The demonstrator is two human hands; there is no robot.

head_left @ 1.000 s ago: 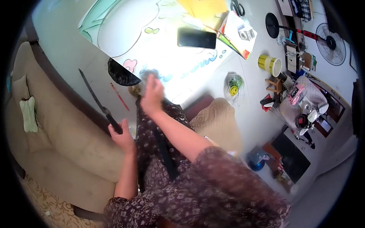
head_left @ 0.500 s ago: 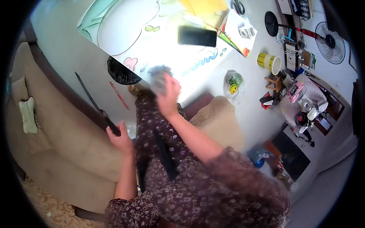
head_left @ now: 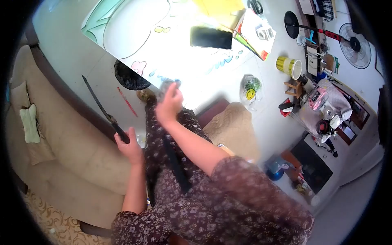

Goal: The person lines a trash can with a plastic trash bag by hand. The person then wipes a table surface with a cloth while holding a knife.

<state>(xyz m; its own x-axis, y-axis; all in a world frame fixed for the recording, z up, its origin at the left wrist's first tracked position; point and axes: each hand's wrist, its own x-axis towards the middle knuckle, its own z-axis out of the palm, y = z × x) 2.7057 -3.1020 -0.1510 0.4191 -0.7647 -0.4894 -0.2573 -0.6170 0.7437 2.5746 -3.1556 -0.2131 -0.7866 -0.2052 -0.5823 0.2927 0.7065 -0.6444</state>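
Note:
My left hand [head_left: 130, 146] is closed round the black handle of a sword [head_left: 93, 94]. Its long, dark, narrow blade points up and left, away from me, between the sofa and the table. My right hand [head_left: 169, 107] is closed on a crumpled grey cloth [head_left: 166, 87], blurred by motion, just at the near edge of the white table [head_left: 179, 61]. The cloth is apart from the blade. Across my lap lies a long black sheath-like strip [head_left: 176, 167].
On the table are a phone [head_left: 211, 37], papers [head_left: 249, 32] and scissors [head_left: 255, 6]. A beige sofa [head_left: 81, 143] runs along the left. Below the table are a black bag [head_left: 130, 76] and a red strip [head_left: 127, 101]. A yellow-striped bin [head_left: 289, 67] stands right.
My right hand has moved left and a little toward me with the grey cloth, off the tabletop's edge. My left hand and the sword have hardly moved.

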